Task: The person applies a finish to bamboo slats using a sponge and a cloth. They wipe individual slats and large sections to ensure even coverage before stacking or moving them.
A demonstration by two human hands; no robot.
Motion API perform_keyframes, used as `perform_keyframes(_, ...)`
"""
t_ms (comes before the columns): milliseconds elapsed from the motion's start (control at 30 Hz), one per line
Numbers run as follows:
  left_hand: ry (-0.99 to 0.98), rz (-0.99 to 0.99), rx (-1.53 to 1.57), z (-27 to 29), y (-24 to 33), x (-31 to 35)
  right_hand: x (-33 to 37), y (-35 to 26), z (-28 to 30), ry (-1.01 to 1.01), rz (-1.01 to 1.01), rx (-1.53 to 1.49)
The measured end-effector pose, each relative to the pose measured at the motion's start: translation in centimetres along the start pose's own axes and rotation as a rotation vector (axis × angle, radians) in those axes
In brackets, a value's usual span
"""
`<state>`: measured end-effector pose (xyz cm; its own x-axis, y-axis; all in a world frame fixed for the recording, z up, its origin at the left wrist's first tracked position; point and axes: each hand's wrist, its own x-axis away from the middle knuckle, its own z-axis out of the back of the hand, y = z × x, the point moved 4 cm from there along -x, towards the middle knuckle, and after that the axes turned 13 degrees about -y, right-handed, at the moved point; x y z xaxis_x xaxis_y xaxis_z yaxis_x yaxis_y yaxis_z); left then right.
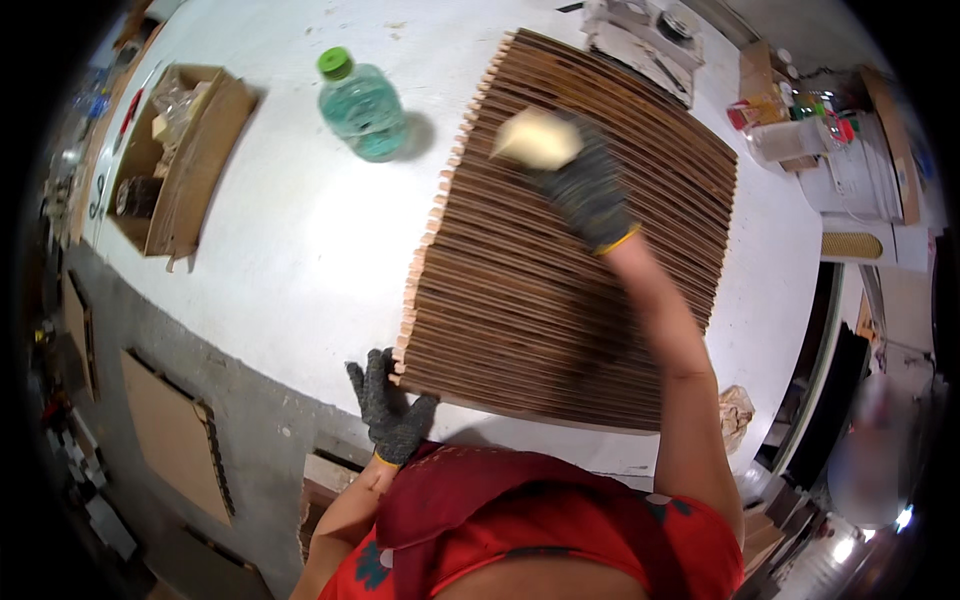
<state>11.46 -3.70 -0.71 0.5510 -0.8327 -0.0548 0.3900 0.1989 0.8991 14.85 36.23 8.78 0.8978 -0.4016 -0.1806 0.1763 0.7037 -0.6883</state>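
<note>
Clock read from mid-view, 12 at the far side. Nearest, at 6, a dark red apron (pixel 440 495) over a red patterned shirt. At 7 the left hand (pixel 395 418), dark knit glove, fingers spread and gripping nothing, at the table's near edge beside the corner of the wooden strips (pixel 560 300); whether it presses on them, cannot tell. Strips lie side by side from the centre out toward 1, dark brown and ridged, pale ends stepping unevenly along their left edge. Right hand (pixel 590 185), between 1 and 2, gloved alike, closed on a pale block (pixel 538 138) over the strips; both blurred. White table (pixel 300 300) beneath, faintly scuffed, glare toward 10. Crumpled paper (pixel 736 415) at 4, near the table's edge. Grey concrete floor (pixel 265 395) at 8, a tan board (pixel 175 435) there. Farther, at 11, a green-capped bottle (pixel 362 112) of greenish tint. At 10 an open cardboard box (pixel 205 185) holding clear plastic and a dark roll; scissors (pixel 97 197) just outside it. At 2, clustered bottles and containers (pixel 795 138). Far rim dim, cluttered.
</note>
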Motion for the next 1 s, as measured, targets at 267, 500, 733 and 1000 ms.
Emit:
perform_keyframes(267,-0.017,0.010,-0.217,0.7,1.2,-0.2,-4.6,0.8,-4.4,-0.060,0.161,0.009)
perform_keyframes(500,0.023,-0.003,-0.140,0.4,0.5,-0.1,4.6,12.7,8.8,0.402,-0.235,0.467)
perform_keyframes(733,0.021,0.011,-0.092,0.3,0.6,0.1,23.1,19.4,20.5,0.616,-0.933,0.788)
perform_keyframes(1000,0.017,0.034,-0.155,0.9,1.1,0.1,7.5,0.9,6.0,0.367,0.089,0.438)
